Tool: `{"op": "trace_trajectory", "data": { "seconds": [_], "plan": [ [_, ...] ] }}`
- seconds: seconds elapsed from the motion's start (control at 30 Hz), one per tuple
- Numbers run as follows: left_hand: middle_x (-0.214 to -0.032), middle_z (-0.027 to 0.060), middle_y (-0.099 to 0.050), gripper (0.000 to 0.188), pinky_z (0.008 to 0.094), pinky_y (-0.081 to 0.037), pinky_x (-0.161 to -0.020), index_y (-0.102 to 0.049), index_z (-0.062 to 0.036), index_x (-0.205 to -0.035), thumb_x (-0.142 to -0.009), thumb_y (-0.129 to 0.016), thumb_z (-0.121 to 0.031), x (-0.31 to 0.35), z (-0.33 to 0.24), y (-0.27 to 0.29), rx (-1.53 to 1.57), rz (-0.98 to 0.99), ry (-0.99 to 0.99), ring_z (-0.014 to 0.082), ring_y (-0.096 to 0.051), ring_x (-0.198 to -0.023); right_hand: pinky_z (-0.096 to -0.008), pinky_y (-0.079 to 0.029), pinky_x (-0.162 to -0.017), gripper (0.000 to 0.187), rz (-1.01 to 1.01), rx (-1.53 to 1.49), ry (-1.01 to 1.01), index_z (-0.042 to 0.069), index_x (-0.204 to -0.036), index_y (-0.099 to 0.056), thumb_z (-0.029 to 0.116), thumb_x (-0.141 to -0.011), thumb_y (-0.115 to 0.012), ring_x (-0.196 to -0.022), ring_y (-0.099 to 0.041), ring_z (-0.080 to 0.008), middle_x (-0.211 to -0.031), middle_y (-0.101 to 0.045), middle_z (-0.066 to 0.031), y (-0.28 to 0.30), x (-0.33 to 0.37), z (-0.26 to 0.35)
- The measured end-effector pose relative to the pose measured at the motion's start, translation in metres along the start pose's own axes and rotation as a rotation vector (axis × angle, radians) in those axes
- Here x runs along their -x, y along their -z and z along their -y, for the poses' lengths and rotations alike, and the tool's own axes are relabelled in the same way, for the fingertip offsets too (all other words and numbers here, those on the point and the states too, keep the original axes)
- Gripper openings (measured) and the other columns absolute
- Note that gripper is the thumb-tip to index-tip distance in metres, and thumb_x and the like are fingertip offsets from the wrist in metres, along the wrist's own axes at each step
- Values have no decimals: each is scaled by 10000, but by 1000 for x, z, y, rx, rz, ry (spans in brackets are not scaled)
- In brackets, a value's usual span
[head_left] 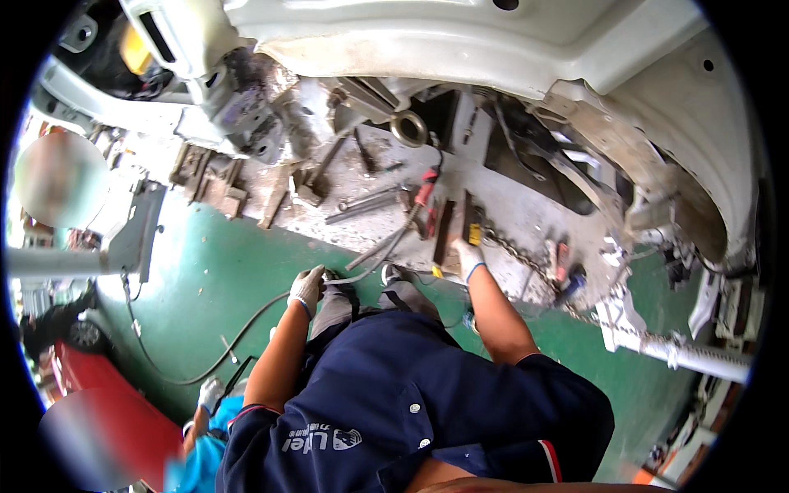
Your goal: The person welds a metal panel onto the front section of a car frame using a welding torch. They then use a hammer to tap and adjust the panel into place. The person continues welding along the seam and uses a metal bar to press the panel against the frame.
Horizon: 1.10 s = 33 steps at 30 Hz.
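Note:
My left hand (307, 287), in a white work glove, is closed at the floor-side edge of the metal platform. A grey hose (263, 312) runs into and out of its grip. My right hand (469, 258), also gloved, reaches forward over the platform edge. Its fingers bend round the near end of a brown metal bar (445, 230); the fingertips are partly hidden. Beside that bar is a small yellow piece (474, 234). A red-handled tool (426, 187) joined to a cable lies just beyond, and a chain (519, 253) stretches away to the right.
A stripped white vehicle body (427, 49) overhangs the platform (320, 226), where steel bars (362, 205) and rusty blocks (234, 201) lie. A grey post arm (66, 261) stands left. Behind me are a co-worker's gloved hand (211, 393) and a red car (107, 411).

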<state>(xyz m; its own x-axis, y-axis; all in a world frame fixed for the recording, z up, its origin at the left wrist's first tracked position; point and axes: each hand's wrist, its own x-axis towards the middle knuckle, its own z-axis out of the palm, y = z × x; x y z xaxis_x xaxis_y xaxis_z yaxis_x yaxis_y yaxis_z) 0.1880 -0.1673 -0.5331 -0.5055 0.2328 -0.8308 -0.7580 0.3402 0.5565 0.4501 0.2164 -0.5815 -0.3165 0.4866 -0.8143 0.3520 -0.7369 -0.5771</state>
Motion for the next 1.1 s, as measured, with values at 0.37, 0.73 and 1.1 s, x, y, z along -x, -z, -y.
{"op": "trace_trajectory", "data": {
  "seconds": [0.37,0.73,1.1],
  "plan": [
    [-978,51,-616,472,354,-518,-652,-612,-85,-1294,-995,-729,-432,45,44,59,16,-304,24,186,-643,-785,-431,-628,-660,224,-313,-70,-191,148,-1131,-656,227,-926,-695,-1003,-679,-285,-1148,-681,-92,61,-156,-90],
    [-938,85,-673,404,407,-554,-693,-620,-99,-1188,-967,-757,-409,13,14,27,264,-238,-109,247,-689,-800,-444,-536,-544,114,-556,558,247,138,-900,-705,233,-915,-644,-629,-681,-283,-694,-669,-78,147,-221,-132],
    [-1112,89,-709,331,343,-535,-853,-674,-61,-1228,-1061,-627,-343,105,-326,40,77,-211,-1160,194,-684,-982,-434,-519,-454,139,-87,314,183,169,-820,-675,248,-911,-607,-489,-647,-278,-682,-690,-124,-28,-115,-190]
  ]
}}
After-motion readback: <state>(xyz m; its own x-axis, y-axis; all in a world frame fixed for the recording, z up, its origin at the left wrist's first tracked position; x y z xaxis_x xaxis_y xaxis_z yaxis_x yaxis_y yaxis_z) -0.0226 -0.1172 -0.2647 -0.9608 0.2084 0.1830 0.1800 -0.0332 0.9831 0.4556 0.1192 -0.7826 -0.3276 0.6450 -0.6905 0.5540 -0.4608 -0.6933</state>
